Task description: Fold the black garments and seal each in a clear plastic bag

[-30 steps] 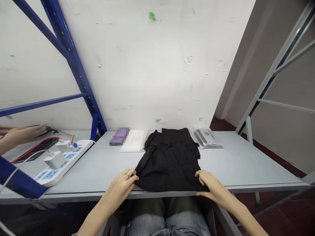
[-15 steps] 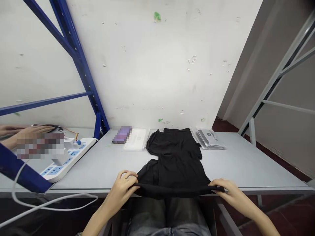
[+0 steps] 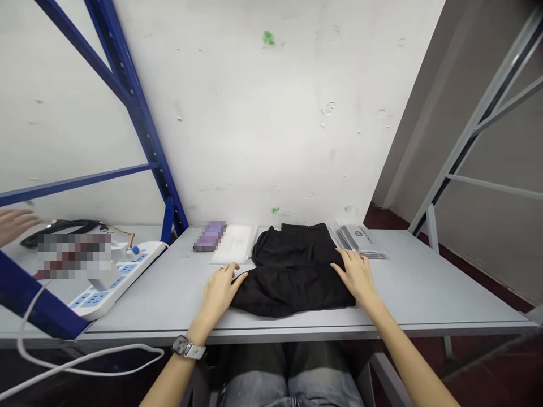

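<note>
Black cloth [image 3: 292,291] now folded back on the table [image 3: 432,282]

Half a second ago both hands pinched the cloth's near edge over the table's front; now it lies doubled, back from that front edge, between the hands. The left hand [image 3: 220,285] has thumb and fingers apart, thumb at the cloth's left end; the right hand [image 3: 354,274] is spread, its thumb over the right end. Neither pinches it now. The watch [image 3: 188,347] on the left wrist has come into full view. A co-worker's hand [image 3: 16,225] has shifted toward the far left.
</note>
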`<state>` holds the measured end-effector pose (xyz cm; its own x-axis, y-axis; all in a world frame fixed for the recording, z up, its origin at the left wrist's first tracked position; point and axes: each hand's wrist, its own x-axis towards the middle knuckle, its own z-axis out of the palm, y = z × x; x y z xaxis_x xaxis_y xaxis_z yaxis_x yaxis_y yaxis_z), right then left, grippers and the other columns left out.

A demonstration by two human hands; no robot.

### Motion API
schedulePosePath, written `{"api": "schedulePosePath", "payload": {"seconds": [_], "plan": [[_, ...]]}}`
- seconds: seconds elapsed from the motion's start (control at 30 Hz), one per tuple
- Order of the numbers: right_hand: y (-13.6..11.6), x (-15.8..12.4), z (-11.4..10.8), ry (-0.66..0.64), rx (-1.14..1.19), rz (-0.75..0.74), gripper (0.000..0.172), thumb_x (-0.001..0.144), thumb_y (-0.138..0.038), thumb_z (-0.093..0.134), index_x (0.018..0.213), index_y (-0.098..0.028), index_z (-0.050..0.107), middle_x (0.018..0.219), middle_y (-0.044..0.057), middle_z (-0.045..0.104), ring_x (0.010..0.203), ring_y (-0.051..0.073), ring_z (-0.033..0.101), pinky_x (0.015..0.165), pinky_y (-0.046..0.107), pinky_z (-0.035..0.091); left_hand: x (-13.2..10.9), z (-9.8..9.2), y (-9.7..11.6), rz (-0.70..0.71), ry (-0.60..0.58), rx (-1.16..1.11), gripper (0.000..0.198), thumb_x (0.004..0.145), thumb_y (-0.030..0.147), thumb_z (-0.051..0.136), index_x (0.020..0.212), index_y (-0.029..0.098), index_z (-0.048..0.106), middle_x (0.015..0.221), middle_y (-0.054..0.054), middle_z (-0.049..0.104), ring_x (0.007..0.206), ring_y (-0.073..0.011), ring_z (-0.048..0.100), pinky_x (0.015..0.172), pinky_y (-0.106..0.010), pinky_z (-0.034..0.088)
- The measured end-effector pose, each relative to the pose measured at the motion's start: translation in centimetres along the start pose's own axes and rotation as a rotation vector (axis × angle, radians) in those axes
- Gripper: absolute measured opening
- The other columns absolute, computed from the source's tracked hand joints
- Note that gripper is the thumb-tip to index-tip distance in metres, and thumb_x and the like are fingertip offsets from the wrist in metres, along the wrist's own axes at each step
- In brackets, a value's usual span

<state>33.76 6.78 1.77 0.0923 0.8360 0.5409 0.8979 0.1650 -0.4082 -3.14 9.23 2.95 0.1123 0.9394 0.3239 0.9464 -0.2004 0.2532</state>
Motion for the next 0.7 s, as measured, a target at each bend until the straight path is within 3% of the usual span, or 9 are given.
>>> {"api": "schedulePosePath", "payload": {"seconds": [0.07,0.13,0.27,0.33,0.43,0.53,0.6,0.7], "plan": [[-1.1,-0.6,0.3,0.053,-0.072,-0.073,0.042,0.094,-0.041,0.040,0.125,-0.016,0.052,0.123,0.015,0.058,0.118,0.031,0.049,0.099,0.050,0.033,-0.8,-0.6,-0.1,-0.055,0.003,0.065,0.034,0.090,0.046,0.041,0.102,0.019,0.059,0.081,-0.007,0.066,0.073,-0.0234,0.064,0.061,-0.028,0.040],[-2.8,-1.6,0.5,0.006,-0.086,-0.172,0.042,0.096,-0.037,0.036,0.132,-0.018,0.047,0.132,0.013,0.054,0.127,0.028,0.043,0.104,0.048,0.030,-1.8,-1.2,-0.3,-0.152,-0.056,0.086,0.040,0.089,0.051,0.038,0.098,0.019,0.060,0.071,-0.007,0.066,0.067,-0.0256,0.065,0.059,-0.029,0.040],[-7.3,-3.9,1.8,-0.342,0.040,-0.390,0.049,0.097,-0.040,0.036,0.143,-0.026,0.032,0.150,0.004,0.034,0.140,0.022,0.024,0.110,0.044,0.026,-2.8,-1.3,-1.1,-0.207,-0.261,-0.235,0.040,0.084,0.056,0.041,0.092,0.021,0.059,0.046,0.001,0.058,0.051,-0.0235,0.062,0.054,-0.028,0.041],[-9.2,-4.8,2.9,-0.494,0.088,-0.441,0.054,0.097,-0.044,0.035,0.147,-0.028,0.023,0.156,0.002,0.020,0.144,0.022,0.011,0.113,0.045,0.022,-2.8,-0.8,-1.5,-0.188,-0.285,-0.475,0.035,0.081,0.051,0.046,0.094,0.021,0.056,0.043,0.004,0.056,0.047,-0.0212,0.060,0.054,-0.028,0.044],[-10.9,-5.8,4.3,-0.634,0.103,-0.438,0.059,0.096,-0.050,0.032,0.149,-0.027,0.018,0.157,0.002,0.010,0.144,0.025,0.003,0.115,0.048,0.016,-2.7,-0.6,-2.0,-0.218,-0.228,-0.759,0.031,0.076,0.045,0.051,0.094,0.021,0.053,0.052,0.003,0.063,0.052,-0.0189,0.062,0.056,-0.028,0.048],[-11.7,-6.3,4.9,-0.691,0.103,-0.427,0.063,0.095,-0.054,0.032,0.149,-0.024,0.019,0.157,0.005,0.009,0.144,0.027,0.003,0.115,0.050,0.013,-2.8,-1.5,-2.0,-0.252,-0.158,-0.962,0.033,0.075,0.043,0.055,0.098,0.020,0.051,0.081,-0.003,0.071,0.065,-0.0183,0.066,0.063,-0.029,0.052],[-12.3,-6.4,5.2,-0.693,0.120,-0.423,0.065,0.094,-0.055,0.032,0.149,-0.022,0.019,0.157,0.006,0.008,0.144,0.028,0.002,0.116,0.050,0.011,-2.8,-2.4,-1.4,-0.260,-0.073,-0.962,0.034,0.076,0.041,0.055,0.102,0.019,0.052,0.095,-0.007,0.070,0.072,-0.0186,0.067,0.067,-0.030,0.053],[-13.5,-6.3,6.3,-0.682,0.197,-0.408,0.073,0.093,-0.057,0.036,0.150,-0.018,0.013,0.157,0.008,0.008,0.144,0.028,0.000,0.116,0.051,0.009,-2.2,-3.7,0.5,-0.234,0.078,-0.859,0.033,0.079,0.037,0.054,0.106,0.019,0.053,0.100,-0.008,0.069,0.078,-0.0192,0.067,0.071,-0.030,0.052]]}}
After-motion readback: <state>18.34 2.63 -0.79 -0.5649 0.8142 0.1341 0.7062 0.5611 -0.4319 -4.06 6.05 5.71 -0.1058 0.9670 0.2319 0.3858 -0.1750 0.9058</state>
